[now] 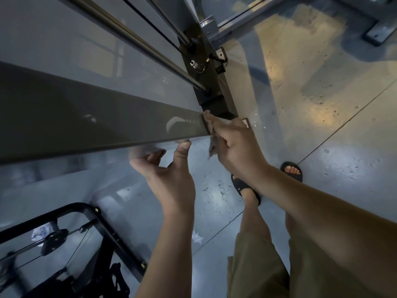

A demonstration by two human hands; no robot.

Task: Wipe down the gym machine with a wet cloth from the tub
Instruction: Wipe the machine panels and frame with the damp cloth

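Looking steeply down, nearest are two bare forearms and a pair of olive shorts (257, 265), with feet in dark sandals (247, 188) on a glossy grey floor (322, 125). Low at the left stands a black frame (86, 211) carrying a pulley (54, 237). A little farther off, the hands are close together but not touching, both at the lower end of a broad grey post (96, 121) of the gym machine (64, 50). The left hand (169, 168) has loosely bent fingers, with its thumb tip and fingertips touching the post's near edge, steadying rather than clasping. The right hand (238, 147) is clamped on a grey cloth (211, 147), pressing it against the post's bottom corner while a loose flap hangs below. Just beyond the cloth sits the machine's dark base (212, 91), where two steel rods (137, 41) and a thin black cable (150, 24) end among small clips and a ring. The tub is not in view. The likely trouble: the hanging flap could snag on the base's brackets or clips if the stroke runs on past the corner. Knuckles could scrape the post's hard edge. Water from a wet cloth could make the shiny floor slippery under open sandals. Farthest away lie pale patches of floor and another machine's foot (373, 33).
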